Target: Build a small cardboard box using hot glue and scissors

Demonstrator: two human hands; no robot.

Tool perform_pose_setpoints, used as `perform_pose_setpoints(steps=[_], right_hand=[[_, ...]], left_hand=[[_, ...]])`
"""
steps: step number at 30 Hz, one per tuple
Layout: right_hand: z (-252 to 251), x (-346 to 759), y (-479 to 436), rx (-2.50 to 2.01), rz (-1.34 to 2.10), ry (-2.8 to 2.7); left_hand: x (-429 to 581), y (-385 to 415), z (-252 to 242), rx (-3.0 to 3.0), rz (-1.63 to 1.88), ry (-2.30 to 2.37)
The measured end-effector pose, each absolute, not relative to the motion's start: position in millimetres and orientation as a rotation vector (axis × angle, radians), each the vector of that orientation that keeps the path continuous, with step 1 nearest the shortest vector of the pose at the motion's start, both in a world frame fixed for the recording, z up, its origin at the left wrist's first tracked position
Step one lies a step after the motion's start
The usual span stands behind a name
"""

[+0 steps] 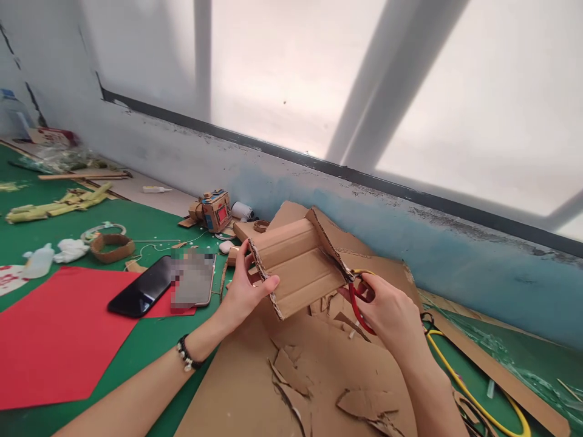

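Cardboard (296,267): gripped by left hand (241,295). Scissors (354,306): held in right hand (387,306). Cardboard may be torn if scissors are twisted.

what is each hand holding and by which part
The left hand grips the cardboard piece by its left edge; the right hand holds the scissors by the handles.

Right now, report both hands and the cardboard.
Left hand gripping folded cardboard piece. Right hand holding scissors at its edge. Loose cardboard scraps lying below.
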State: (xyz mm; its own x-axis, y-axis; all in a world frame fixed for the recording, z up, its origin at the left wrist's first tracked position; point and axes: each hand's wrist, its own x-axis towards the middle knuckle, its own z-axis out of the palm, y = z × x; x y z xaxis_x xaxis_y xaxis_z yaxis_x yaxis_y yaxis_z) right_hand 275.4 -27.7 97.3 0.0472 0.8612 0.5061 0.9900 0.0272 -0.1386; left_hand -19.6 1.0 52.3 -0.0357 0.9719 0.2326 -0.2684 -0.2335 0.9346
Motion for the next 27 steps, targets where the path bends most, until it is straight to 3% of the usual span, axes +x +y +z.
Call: perform_pose_setpoints(steps=[10, 27], right_hand=[[109.0, 299.2, -39.2, -1.703, 0.049, -2.114], [112.7, 300.9, -39.9, -1.83, -0.103, -2.136]], left_hand=[[-21.3, 1.6, 56.8, 1.159, 1.492, 0.846], [-20.9, 4.6, 54.8, 1.148, 1.473, 0.823]])
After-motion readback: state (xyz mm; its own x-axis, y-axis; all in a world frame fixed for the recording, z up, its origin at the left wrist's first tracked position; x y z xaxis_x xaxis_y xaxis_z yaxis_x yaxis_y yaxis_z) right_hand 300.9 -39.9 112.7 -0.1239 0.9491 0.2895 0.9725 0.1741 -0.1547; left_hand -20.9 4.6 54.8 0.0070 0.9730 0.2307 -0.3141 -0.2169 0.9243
